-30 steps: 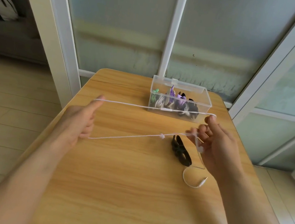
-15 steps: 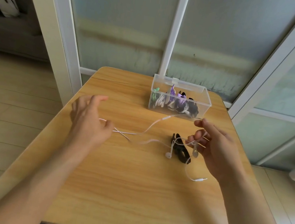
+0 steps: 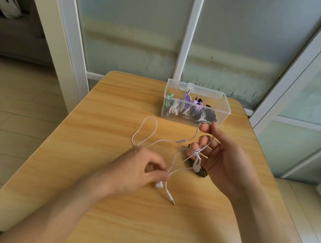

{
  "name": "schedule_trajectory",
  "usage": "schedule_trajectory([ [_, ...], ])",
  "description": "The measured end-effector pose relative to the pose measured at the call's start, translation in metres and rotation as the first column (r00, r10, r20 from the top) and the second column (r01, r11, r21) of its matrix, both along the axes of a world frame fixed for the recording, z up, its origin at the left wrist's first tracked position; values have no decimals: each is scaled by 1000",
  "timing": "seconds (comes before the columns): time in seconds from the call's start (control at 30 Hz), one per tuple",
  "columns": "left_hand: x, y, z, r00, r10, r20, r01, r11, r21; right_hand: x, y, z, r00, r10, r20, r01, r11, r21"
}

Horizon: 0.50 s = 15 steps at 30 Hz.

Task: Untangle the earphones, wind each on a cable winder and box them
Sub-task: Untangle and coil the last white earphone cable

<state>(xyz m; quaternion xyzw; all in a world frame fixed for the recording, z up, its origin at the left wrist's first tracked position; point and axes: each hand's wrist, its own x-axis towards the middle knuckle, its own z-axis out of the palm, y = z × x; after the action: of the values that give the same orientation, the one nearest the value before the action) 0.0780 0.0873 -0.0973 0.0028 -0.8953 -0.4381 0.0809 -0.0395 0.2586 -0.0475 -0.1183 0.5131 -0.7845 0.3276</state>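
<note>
left hand (image 3: 140, 171) pinching white earphone cord (image 3: 147, 127) near plug, right hand (image 3: 225, 160) fingers curled round tangled cord, clear box (image 3: 225, 110) behind on table (image 3: 105, 215)

Wooden table (image 3: 106, 205) with rounded corners. Behind table: frosted glass panels (image 3: 130, 28) in white frames. Left of table: pale floor (image 3: 5, 123), grey sofa (image 3: 9, 38) beyond.

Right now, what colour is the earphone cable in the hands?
White, seen in the head view: the earphone cable runs between left hand and right hand.
</note>
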Motion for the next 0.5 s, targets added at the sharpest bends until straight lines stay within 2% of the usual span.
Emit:
schedule_trajectory([
  [0.1,1,-18,6,995,70,-66,-71,997,-10,-13,9,-5,995,-79,-64,82,995,49],
  [0.2,4,-42,13,942,271,-200,-290,954,-71,-22,17,-11,983,-146,-114,158,982,101],
  [0.33,9,-75,14,767,569,-298,-602,798,-25,-28,25,-10,970,-221,-103,232,966,114],
  [0.5,16,-102,11,559,794,-238,-807,587,66,-30,31,-8,958,-280,-56,284,955,89],
])
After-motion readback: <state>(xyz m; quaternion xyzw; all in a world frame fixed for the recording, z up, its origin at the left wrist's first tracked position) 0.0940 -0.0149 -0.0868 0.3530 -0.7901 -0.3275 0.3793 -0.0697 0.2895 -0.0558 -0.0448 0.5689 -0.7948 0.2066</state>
